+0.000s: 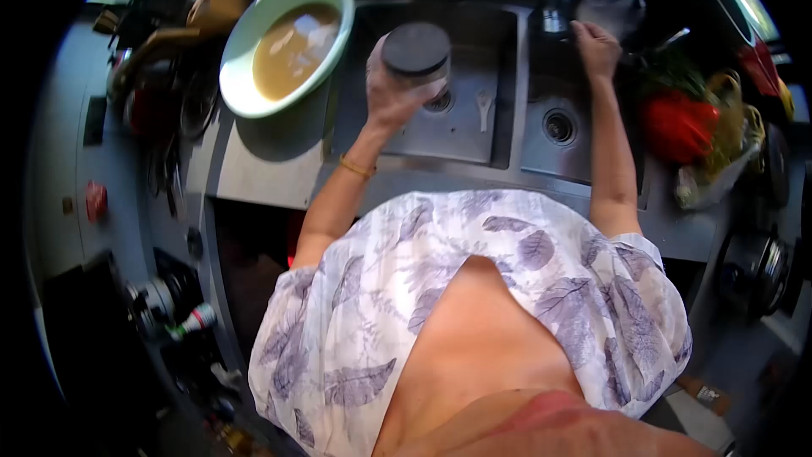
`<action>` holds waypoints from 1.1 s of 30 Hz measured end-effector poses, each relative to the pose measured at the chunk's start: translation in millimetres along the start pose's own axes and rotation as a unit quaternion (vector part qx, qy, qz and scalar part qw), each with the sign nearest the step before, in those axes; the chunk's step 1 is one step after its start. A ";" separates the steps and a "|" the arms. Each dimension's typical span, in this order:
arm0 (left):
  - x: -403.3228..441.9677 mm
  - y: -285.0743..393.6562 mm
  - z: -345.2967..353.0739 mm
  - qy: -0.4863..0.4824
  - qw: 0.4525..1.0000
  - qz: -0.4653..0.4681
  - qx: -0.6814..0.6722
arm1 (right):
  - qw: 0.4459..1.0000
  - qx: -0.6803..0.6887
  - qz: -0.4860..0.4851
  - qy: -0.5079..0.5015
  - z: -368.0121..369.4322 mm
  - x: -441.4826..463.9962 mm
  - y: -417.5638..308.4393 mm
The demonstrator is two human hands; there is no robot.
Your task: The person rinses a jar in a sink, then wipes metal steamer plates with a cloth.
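My left hand [389,93] is wrapped round a jar with a dark round lid [416,49], held upright above the left sink basin [457,140]. Inside that basin, to the right of the jar, lies a white spoon [484,110]. Over the back of the right sink basin [541,152], my right hand [597,49] has its fingers curled together. It is close to the faucet [554,8] and a crumpled clear plastic bag [612,8]. Whatever its fingertips may grip is hidden.
A pale green tub [238,80] of cloudy brownish water stands on the counter [258,165] left of the sink. Right of the sink are a red bag [679,125], leafy greens [672,74] and a plastic bag [719,173]. A pot [753,267] sits lower right.
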State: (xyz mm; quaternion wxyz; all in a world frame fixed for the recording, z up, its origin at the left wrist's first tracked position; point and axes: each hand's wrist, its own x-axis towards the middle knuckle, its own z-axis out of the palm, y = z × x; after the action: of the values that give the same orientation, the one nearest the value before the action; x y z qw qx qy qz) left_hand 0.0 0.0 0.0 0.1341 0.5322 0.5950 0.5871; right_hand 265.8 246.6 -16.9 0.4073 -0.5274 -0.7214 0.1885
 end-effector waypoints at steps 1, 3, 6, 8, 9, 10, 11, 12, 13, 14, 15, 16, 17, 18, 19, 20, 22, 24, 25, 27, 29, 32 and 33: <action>3.1 4.3 3.2 0.017 0.998 0.006 0.065 | 1.000 0.008 0.025 0.005 -6.0 8.2 1.5; -17.2 -5.7 -50.7 0.006 0.992 -0.014 0.127 | 0.999 0.036 0.032 0.010 46.4 -33.2 -7.4; -3.5 -11.7 -44.4 0.041 0.982 0.055 0.174 | 0.998 0.061 0.015 0.025 47.1 -8.5 -14.6; -6.1 -26.1 -47.1 0.012 0.965 0.101 0.242 | 0.998 0.064 0.024 0.016 43.7 -9.4 -20.0; -5.9 -30.0 -45.4 0.007 0.958 0.116 0.263 | 0.997 0.075 0.030 0.011 45.0 -5.6 -14.1; -5.3 -33.1 -43.7 0.002 0.950 0.131 0.284 | 0.996 0.085 0.038 0.006 46.4 -2.5 -8.5; -5.2 -35.3 -41.3 0.004 0.945 0.136 0.296 | 0.995 0.094 0.036 0.006 48.0 0.4 -3.8; -4.5 -32.5 -40.0 0.009 0.945 0.137 0.298 | 0.994 0.102 0.036 0.007 49.0 2.5 -0.5; -3.5 -29.2 -38.8 0.014 0.944 0.138 0.300 | 0.993 0.110 0.037 0.008 49.4 4.1 2.4; -4.3 -23.9 -39.9 0.021 0.946 0.134 0.293 | 0.992 0.115 0.043 0.005 50.7 4.6 4.5; -4.0 -19.9 -40.6 0.028 0.949 0.131 0.287 | 0.992 0.120 0.049 0.002 51.6 4.1 2.9; -4.7 -23.0 -40.1 0.028 0.949 0.133 0.284 | 0.991 0.125 0.054 -0.001 51.2 3.9 1.6; -4.7 -23.8 -39.4 0.026 0.949 0.134 0.286 | 0.992 0.119 0.053 -0.001 49.5 3.2 -0.4; -4.7 -24.3 -39.1 0.025 0.948 0.136 0.288 | 0.992 0.113 0.053 -0.002 48.0 2.7 -3.8; -4.7 -24.6 -39.1 0.024 0.946 0.137 0.291 | 0.993 0.108 0.051 -0.002 46.9 2.7 -5.2; -4.9 -24.6 -39.3 0.022 0.947 0.139 0.288 | 0.992 0.112 0.057 -0.003 48.3 3.8 -2.0; -5.9 -26.6 -39.1 0.020 0.949 0.137 0.283 | 0.995 0.098 0.028 0.020 50.5 5.0 4.1; -7.2 -27.9 -39.4 0.020 0.950 0.136 0.281 | 0.996 0.088 0.015 0.030 50.0 4.0 2.5; -7.5 -28.1 -39.1 0.020 0.950 0.136 0.280 | 0.996 0.085 0.016 0.030 47.1 2.9 -2.3; -8.1 -28.2 -39.6 0.021 0.952 0.130 0.278 | 0.996 0.082 0.022 0.028 45.1 1.3 -8.8; -8.9 -27.6 -39.4 0.022 0.955 0.116 0.273 | 0.996 0.082 0.033 0.025 44.1 0.2 -11.7; -8.2 -29.1 -38.9 0.027 0.956 0.098 0.276 | 0.998 0.041 -0.011 0.040 39.2 -2.4 -22.2; -8.3 -29.6 -40.0 0.021 0.956 0.093 0.276 | 0.998 0.047 0.002 0.031 41.2 -0.3 -18.7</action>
State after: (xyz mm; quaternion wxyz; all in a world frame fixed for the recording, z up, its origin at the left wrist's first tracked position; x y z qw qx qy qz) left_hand -42.2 -21.3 -17.8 -0.0859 0.5894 0.6844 0.4205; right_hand 222.0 245.9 -28.4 0.4538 -0.5143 -0.6978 0.2065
